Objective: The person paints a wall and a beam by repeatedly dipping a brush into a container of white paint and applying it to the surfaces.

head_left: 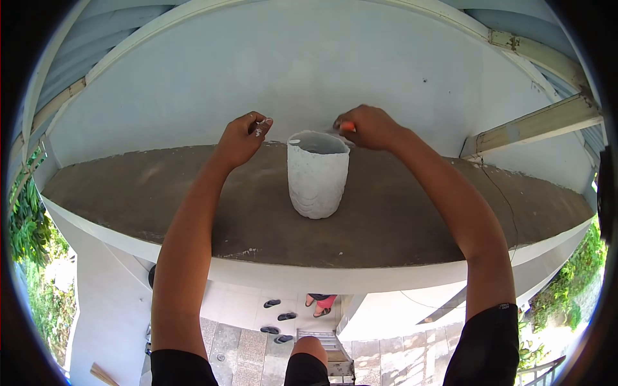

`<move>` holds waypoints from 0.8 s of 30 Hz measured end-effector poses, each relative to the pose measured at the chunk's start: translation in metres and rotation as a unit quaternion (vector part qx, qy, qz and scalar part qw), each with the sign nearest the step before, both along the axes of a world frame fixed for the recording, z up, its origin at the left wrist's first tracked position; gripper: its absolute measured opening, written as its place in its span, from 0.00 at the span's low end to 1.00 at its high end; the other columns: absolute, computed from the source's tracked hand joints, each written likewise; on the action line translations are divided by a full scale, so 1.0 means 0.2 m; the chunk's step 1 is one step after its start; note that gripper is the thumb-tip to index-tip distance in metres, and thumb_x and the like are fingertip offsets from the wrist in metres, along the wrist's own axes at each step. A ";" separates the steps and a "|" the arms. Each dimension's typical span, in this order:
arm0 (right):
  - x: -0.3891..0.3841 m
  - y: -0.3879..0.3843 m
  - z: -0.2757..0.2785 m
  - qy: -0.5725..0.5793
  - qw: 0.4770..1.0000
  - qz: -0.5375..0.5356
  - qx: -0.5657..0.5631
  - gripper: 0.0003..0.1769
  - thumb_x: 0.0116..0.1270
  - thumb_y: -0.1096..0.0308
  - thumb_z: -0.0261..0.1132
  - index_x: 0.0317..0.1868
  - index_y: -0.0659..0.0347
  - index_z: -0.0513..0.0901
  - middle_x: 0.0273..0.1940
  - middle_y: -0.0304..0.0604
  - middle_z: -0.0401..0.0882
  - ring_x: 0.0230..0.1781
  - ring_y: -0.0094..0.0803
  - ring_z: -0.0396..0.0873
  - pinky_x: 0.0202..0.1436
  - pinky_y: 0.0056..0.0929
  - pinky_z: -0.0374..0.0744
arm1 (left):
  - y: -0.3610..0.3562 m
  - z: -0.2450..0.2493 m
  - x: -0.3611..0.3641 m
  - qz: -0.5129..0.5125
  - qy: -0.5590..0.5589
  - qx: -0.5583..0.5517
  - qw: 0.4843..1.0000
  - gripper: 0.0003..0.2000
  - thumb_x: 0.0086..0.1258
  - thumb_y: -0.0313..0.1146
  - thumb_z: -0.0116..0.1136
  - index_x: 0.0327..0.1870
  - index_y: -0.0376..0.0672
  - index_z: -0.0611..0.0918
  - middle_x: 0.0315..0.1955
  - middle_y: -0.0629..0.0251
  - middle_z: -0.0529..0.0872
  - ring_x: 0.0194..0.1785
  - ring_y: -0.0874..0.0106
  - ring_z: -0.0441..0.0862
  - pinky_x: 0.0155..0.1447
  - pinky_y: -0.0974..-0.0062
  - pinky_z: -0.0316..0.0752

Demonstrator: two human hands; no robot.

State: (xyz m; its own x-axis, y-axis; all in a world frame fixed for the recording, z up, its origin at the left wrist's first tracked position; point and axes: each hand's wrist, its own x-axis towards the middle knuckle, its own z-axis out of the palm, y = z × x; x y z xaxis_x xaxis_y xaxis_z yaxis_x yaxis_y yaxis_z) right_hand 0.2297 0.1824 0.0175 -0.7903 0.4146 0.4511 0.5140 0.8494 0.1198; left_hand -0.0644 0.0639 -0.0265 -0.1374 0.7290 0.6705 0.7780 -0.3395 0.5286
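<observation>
Head view | left hand (241,138) fingers pinched together, bucket (318,174) just right of them | right hand (370,127) clamped on orange handle (347,126), bucket rim below fingertips | risk: sideways push could tip bucket off ledge (412,219)

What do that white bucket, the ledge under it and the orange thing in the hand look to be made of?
Bucket: likely plastic, coated in a matt white crust, perhaps dried plaster or paint; its wall looks lumpy. Ledge: bare concrete, grey-brown, rough and blotchy. Orange thing in the right hand: smooth, maybe plastic; mostly hidden.
</observation>
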 end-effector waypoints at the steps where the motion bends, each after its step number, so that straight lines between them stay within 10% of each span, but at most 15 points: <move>1: 0.00 -0.01 0.03 0.000 1.000 -0.001 0.001 0.12 0.67 0.69 0.66 0.50 0.54 0.89 0.45 0.45 0.89 0.47 0.44 0.86 0.51 0.42 0.83 | 0.00 -0.01 0.00 0.000 0.006 0.010 1.000 0.16 0.80 0.43 0.59 0.47 0.35 0.84 0.25 0.69 0.79 0.30 0.79 0.70 0.37 0.73 0.70; 4: -0.01 0.06 0.05 0.074 0.987 0.042 -0.136 0.13 0.70 0.66 0.66 0.52 0.54 0.88 0.46 0.47 0.90 0.47 0.45 0.86 0.52 0.42 0.83 | -0.01 -0.01 0.02 -0.011 -0.005 0.005 1.000 0.16 0.80 0.43 0.59 0.47 0.35 0.84 0.26 0.68 0.80 0.29 0.79 0.70 0.37 0.73 0.70; 15: -0.14 0.21 0.15 0.063 0.958 0.038 0.278 0.17 0.71 0.65 0.59 0.58 0.48 0.85 0.48 0.37 0.87 0.44 0.39 0.86 0.45 0.44 0.81 | 0.03 -0.02 -0.02 0.010 0.005 0.005 1.000 0.17 0.79 0.43 0.59 0.48 0.34 0.84 0.24 0.67 0.79 0.29 0.78 0.70 0.37 0.72 0.70; 19: -0.09 0.22 0.23 0.204 0.913 0.066 0.346 0.21 0.67 0.70 0.60 0.60 0.47 0.84 0.52 0.34 0.86 0.44 0.35 0.86 0.48 0.39 0.80 | 0.03 -0.03 -0.03 0.000 -0.003 0.011 1.000 0.17 0.80 0.43 0.59 0.48 0.34 0.84 0.24 0.68 0.78 0.29 0.78 0.70 0.36 0.73 0.69; 24: -0.06 0.21 0.11 0.086 0.953 0.005 0.291 0.19 0.66 0.71 0.62 0.58 0.50 0.85 0.51 0.34 0.86 0.46 0.35 0.86 0.50 0.37 0.83 | 0.02 -0.03 -0.02 0.000 -0.003 0.006 1.000 0.16 0.80 0.42 0.59 0.48 0.34 0.84 0.25 0.69 0.78 0.29 0.79 0.69 0.37 0.73 0.69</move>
State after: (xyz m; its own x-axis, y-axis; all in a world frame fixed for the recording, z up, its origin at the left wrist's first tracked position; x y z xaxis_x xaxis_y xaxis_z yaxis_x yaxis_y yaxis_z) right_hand 0.2173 0.2237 0.0393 -0.6865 0.0473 0.7256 0.5601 0.6707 0.4862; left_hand -0.0687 0.0674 -0.0318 -0.1404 0.7213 0.6782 0.7750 -0.3462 0.5287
